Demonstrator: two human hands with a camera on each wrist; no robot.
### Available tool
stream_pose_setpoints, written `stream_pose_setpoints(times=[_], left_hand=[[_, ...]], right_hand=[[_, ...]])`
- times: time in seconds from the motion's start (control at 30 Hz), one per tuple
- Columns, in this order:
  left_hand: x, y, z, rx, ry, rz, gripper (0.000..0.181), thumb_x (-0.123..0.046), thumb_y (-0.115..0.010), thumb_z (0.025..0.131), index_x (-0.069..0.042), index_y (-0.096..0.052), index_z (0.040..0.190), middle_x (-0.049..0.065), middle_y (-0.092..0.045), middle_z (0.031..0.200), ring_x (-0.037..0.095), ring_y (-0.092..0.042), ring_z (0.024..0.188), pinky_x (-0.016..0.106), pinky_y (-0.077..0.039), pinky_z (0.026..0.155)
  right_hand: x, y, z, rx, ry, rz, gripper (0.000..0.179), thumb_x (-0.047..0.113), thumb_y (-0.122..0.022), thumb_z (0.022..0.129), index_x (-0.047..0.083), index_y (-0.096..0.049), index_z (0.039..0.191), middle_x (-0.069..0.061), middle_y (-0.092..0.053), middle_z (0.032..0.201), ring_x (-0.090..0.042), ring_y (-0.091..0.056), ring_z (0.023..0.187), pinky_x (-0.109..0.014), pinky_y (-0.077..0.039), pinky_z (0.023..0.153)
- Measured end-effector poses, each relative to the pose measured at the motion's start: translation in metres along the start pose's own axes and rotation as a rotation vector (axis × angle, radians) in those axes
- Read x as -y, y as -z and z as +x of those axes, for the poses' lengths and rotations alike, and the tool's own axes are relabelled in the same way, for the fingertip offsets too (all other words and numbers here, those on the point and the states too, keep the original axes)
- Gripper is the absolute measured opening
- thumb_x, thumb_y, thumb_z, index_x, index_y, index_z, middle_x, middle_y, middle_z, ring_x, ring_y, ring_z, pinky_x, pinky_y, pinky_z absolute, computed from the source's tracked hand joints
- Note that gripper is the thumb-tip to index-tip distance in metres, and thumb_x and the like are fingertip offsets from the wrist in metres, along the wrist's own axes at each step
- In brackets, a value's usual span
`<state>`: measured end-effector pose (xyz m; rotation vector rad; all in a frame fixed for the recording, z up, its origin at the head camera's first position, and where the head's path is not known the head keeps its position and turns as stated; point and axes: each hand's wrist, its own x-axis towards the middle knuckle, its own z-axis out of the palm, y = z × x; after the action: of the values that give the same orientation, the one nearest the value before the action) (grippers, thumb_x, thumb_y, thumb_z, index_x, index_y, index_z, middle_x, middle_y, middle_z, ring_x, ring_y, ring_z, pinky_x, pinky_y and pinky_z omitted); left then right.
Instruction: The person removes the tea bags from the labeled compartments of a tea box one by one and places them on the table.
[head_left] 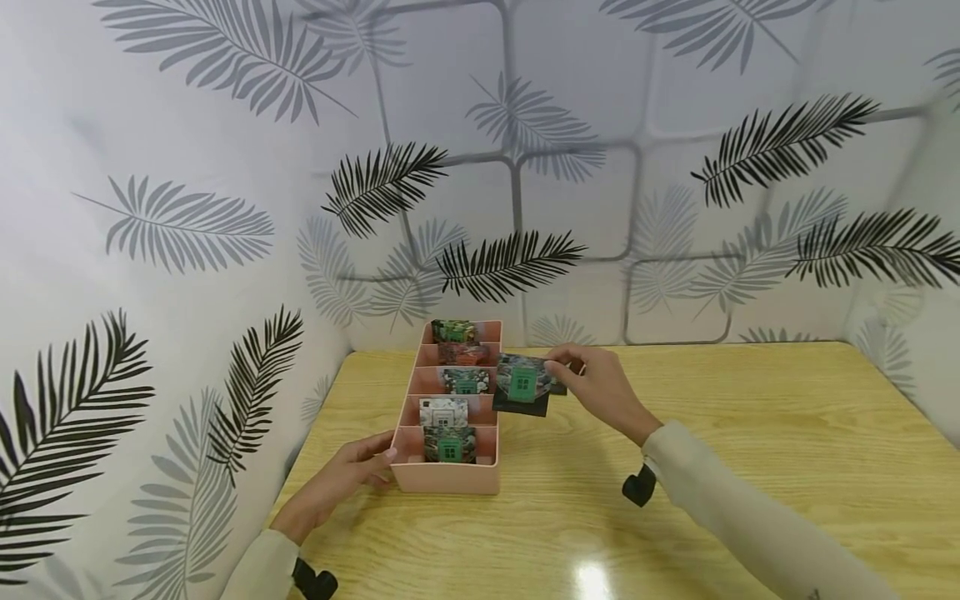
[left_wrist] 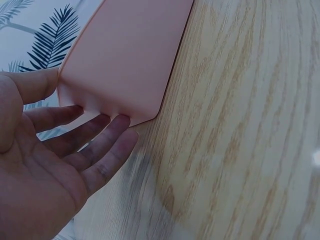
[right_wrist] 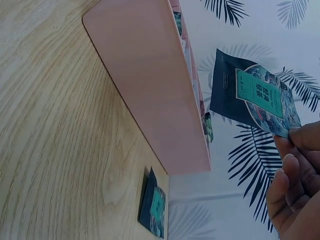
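My right hand pinches a flat dark sachet with a green label by one edge, between thumb and fingers. The sachet is raised just right of a pink divided box, apart from it. My left hand holds the box's near left corner, thumb at the rim and fingertips against the outer wall. In the compartments stand several sachets: a green-labelled one at the front, a white one, a floral one, a red one and a yellow-green one.
Another green-labelled sachet lies on the wooden table beyond the box's right side; in the head view it is mostly hidden behind my right hand. A wall with leaf patterns borders the table at the back and left.
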<state>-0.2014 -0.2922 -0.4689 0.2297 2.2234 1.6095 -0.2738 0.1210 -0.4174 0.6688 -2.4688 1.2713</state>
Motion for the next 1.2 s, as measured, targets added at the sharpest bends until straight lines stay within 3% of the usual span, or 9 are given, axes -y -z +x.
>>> stream_pose_setpoints(times=[0.77, 1.2], left_hand=[[0.005, 0.001, 0.003, -0.01, 0.007, 0.006, 0.072, -0.041, -0.055, 0.107, -0.001, -0.029, 0.162, 0.024, -0.032, 0.162, 0.027, -0.063, 0.111, 0.049, -0.053, 0.098], [0.004, 0.001, 0.002, -0.007, 0.005, 0.003, 0.071, -0.039, -0.055, 0.108, -0.001, -0.029, 0.161, 0.023, -0.032, 0.163, 0.027, -0.062, 0.115, 0.05, -0.052, 0.1]], right_hand=[[-0.056, 0.021, 0.0, -0.032, -0.092, -0.08, 0.018, 0.024, -0.065, 0.104, 0.011, -0.075, 0.113, -0.004, -0.073, 0.098, -0.019, -0.06, 0.08, -0.039, -0.048, 0.07], [-0.091, 0.031, -0.001, -0.028, -0.154, -0.077, 0.02, 0.021, -0.062, 0.106, 0.008, -0.073, 0.116, -0.011, -0.072, 0.102, -0.03, -0.066, 0.091, -0.047, -0.054, 0.077]])
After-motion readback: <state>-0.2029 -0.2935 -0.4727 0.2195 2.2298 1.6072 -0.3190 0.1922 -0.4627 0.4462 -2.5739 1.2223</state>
